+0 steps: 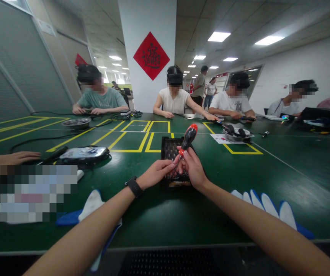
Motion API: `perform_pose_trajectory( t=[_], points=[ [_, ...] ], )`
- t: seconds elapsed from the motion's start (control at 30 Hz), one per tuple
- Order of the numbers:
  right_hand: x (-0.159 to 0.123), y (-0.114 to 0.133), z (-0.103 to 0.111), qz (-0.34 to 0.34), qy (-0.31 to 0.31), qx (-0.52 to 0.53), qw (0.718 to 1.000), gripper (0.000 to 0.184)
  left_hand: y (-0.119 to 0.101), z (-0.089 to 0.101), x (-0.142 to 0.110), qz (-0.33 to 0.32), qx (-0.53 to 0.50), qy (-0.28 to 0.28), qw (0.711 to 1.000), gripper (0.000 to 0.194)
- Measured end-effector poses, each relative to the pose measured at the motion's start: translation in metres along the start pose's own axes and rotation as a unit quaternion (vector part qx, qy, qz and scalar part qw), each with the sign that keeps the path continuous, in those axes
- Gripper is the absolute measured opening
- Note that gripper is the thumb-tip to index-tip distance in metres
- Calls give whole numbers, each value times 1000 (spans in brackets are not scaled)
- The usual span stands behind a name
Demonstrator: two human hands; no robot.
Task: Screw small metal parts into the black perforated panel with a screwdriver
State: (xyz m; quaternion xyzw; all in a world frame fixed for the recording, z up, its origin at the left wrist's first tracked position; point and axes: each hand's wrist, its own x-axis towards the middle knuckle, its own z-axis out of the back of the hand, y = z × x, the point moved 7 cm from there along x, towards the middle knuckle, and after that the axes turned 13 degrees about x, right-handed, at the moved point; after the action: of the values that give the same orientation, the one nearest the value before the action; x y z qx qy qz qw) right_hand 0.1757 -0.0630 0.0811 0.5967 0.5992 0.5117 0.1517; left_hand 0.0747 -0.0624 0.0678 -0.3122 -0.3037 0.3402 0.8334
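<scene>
A screwdriver (190,136) with a black and red handle stands tilted, its handle up and its thin shaft pointing down to the left. My right hand (195,170) grips it near the red collar, below the handle. Fingers pinched together, my left hand (159,170) meets the lower shaft; whether a small part is also between the fingertips cannot be made out. Under both hands lies a black open case (166,145) with a patterned grey inside. The hands cover much of it, and the screwdriver's tip is hard to see.
White-and-blue gloves (93,207) lie left of my forearm, another glove (268,207) to the right. A phone (83,152) with cables and another person's hand (24,156) are at left. Metal bowls (77,123) (236,134) stand farther back. Several people sit across the green table (142,226).
</scene>
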Motion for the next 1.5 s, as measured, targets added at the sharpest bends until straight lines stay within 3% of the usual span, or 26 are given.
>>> perform_pose_trajectory(
  t=[0.13,0.43,0.57,0.7,0.8,0.9,1.03,1.23,1.37,1.5],
  points=[
    [0,3,2,18,-13,-18,1000,29,5,0,0,11,0,-30,999,30],
    [3,9,2,11,5,-35,999,29,-2,-1,-1,-22,23,6,999,28],
    [15,32,15,54,-5,-73,996,28,-3,17,-1,-35,120,-109,986,30],
    [27,49,54,121,-86,-106,983,27,28,32,0,22,219,-203,954,37],
    [34,40,81,101,-118,-119,981,26,60,31,2,92,225,-184,953,42],
    [38,22,95,51,-118,-118,985,24,74,28,4,111,210,-153,959,41],
    [38,10,95,15,-104,-118,987,23,74,29,4,116,204,-155,960,37],
    [34,13,87,33,-92,-177,979,27,73,28,4,120,204,-171,956,37],
    [34,13,89,31,-101,-162,981,30,78,29,4,170,221,-197,940,43],
    [34,11,89,14,-99,-156,983,29,77,26,6,204,238,-154,937,36]
  ],
)
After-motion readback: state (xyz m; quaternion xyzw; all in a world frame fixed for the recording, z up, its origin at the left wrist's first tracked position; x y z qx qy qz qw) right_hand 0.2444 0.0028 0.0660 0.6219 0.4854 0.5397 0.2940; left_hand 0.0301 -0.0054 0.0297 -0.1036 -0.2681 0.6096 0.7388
